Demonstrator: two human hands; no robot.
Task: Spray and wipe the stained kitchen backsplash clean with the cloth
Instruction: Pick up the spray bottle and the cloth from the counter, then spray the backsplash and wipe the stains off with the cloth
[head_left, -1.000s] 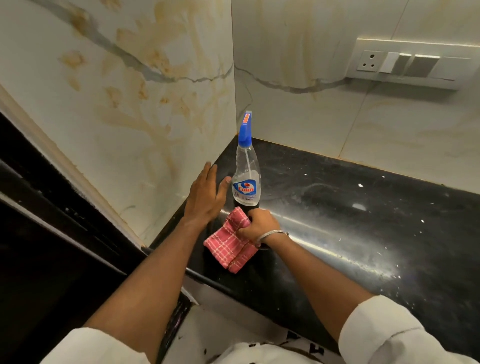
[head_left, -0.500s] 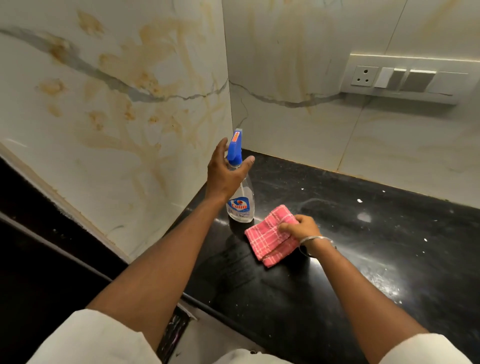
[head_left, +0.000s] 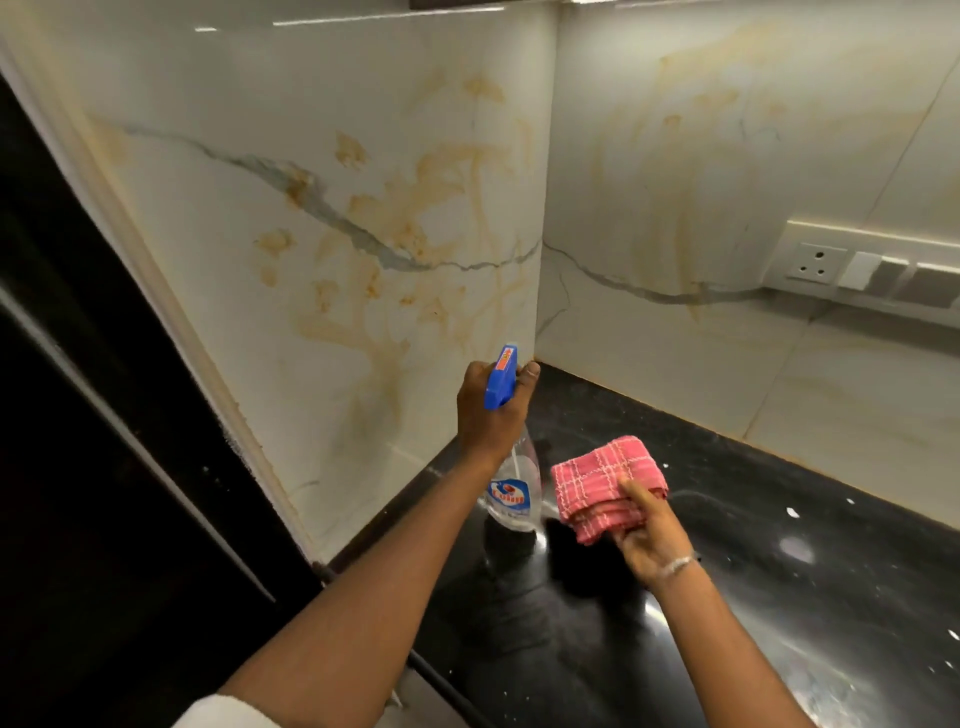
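Observation:
My left hand (head_left: 488, 415) grips the neck of a clear spray bottle (head_left: 511, 493) with a blue trigger head, held up off the counter near the corner. Its nozzle faces the left wall of the backsplash (head_left: 363, 249), a pale marble-look panel with brown-orange stains and a grey vein. My right hand (head_left: 649, 535) holds a folded red-and-white checked cloth (head_left: 597, 483) just right of the bottle, above the black counter (head_left: 727, 597). The back wall panel (head_left: 701, 182) shows fainter brownish streaks.
A white socket and switch plate (head_left: 862, 270) is mounted on the back wall at the right. The glossy black counter carries white specks. A dark cabinet or appliance edge (head_left: 104, 415) runs along the left.
My left hand closed on the bottle and lifted it off the counter. My right hand raised the cloth from the counter. The view tilted up toward the stained wall.

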